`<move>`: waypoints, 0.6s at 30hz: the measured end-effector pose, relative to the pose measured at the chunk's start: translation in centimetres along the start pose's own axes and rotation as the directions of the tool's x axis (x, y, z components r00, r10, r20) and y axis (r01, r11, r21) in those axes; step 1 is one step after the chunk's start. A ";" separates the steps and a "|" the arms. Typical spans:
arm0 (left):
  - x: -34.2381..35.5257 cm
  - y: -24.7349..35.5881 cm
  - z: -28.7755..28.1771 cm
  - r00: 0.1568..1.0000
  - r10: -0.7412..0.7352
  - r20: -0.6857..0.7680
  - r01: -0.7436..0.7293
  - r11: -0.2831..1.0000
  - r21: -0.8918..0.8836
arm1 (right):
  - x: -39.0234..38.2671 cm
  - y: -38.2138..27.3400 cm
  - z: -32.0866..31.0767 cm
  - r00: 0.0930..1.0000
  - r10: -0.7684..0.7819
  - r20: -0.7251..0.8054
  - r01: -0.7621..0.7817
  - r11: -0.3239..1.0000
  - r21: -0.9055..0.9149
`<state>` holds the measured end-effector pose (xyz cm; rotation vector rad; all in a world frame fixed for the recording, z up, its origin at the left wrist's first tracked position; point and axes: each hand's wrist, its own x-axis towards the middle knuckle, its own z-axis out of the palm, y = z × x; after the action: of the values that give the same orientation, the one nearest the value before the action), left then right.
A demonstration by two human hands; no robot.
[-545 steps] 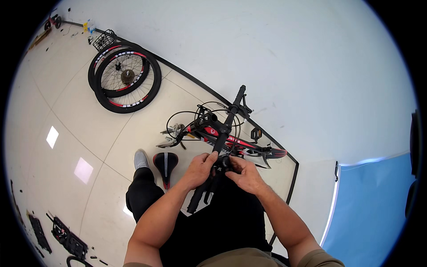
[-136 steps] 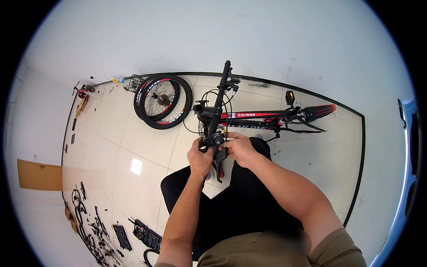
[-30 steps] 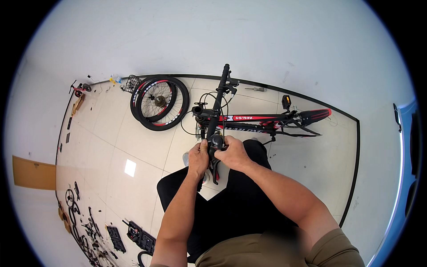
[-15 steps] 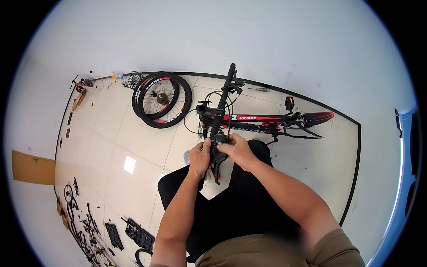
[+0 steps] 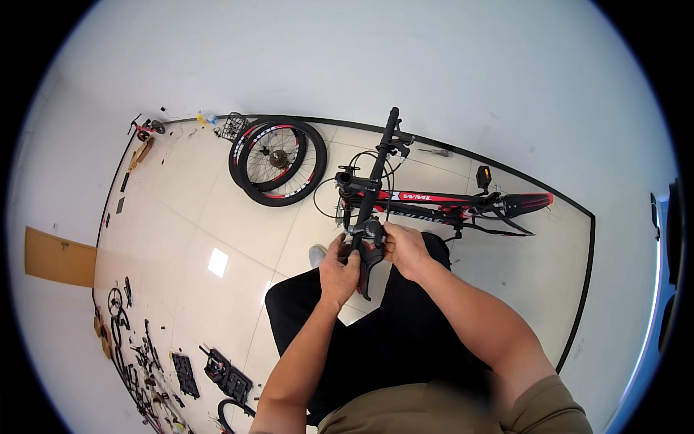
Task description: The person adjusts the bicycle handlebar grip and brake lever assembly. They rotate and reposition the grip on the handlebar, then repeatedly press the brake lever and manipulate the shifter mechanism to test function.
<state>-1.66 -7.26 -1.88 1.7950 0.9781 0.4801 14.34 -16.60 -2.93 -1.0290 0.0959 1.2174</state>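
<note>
Tiled floor (image 5: pixel 181 210) | our left hand (image 5: pixel 341 273) grasps handlebar (image 5: pixel 384 155) near end | our right hand (image 5: pixel 406 251) touches shifter (image 5: pixel 373 231), grip hidden | we should brace handlebar

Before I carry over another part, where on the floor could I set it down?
Widest bare floor: between the overlapping bicycle wheels, the shoe and the open tool case. Another, with small specks, lies between the bicycle frame and right-hand wall. It's crowded lower left among loose bicycle parts, and at the handlebar, where the left hand and right hand work.
</note>
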 end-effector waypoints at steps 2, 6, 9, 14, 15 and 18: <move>-0.3 0.3 0.3 0.999 -0.038 -0.017 0.039 0.999 0.015 | -0.1 0.0 -0.1 1.000 -0.007 -0.011 0.007 0.999 -0.033; 0.3 1.2 0.9 0.999 -0.047 -0.003 0.047 0.995 0.085 | 0.7 0.2 -0.7 1.000 -0.002 -0.015 0.001 0.998 -0.060; 0.6 2.0 0.9 1.000 -0.023 -0.018 0.026 0.988 0.150 | 0.7 -0.2 -1.0 1.000 0.003 -0.009 -0.004 0.998 -0.069; 1.5 1.2 0.8 0.997 -0.077 -0.007 0.078 0.993 0.089 | -0.2 -0.7 0.3 0.994 -0.041 -0.102 0.021 0.982 -0.186; 1.5 1.0 0.9 0.997 -0.068 -0.038 0.071 0.995 0.074 | -0.2 -0.7 0.4 0.993 -0.040 -0.114 0.017 0.980 -0.196; 1.7 0.6 1.3 0.998 -0.012 -0.061 0.021 0.987 0.158 | 0.0 -0.7 0.1 0.987 -0.063 -0.145 0.029 0.973 -0.228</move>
<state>0.50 -6.75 -2.08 1.9216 1.0981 0.4587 14.86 -16.49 -2.46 -1.3150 0.0520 1.1245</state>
